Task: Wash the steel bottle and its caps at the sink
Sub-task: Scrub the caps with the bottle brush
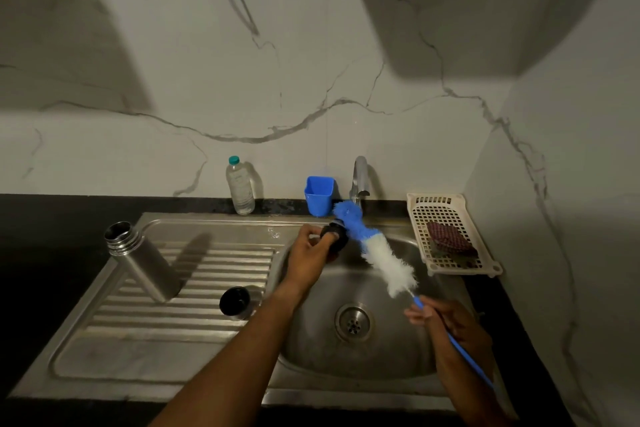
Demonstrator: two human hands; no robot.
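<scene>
Domestic kitchen. A stainless-steel sink (391,350) with a ribbed drainboard (173,319) is set in a dark countertop (52,218) below a marble-patterned backsplash (242,97). Around the basin stand a tap (360,177), a plastic water bottle (239,187), a blue cup (319,196) and a perforated tray (433,199) holding a scouring pad (448,236).

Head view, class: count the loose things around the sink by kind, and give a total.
Bottles: 2, open steel bottle, clear plastic water bottle
Caps: 2, black round cap on the drainboard, black round cap in the left hand
Brushes: 1, blue-and-white bottle brush
Cups: 1, blue plastic cup
Baskets: 1, cream plastic basket
Scrub pads: 1, maroon scrub pad
Total: 8
</scene>
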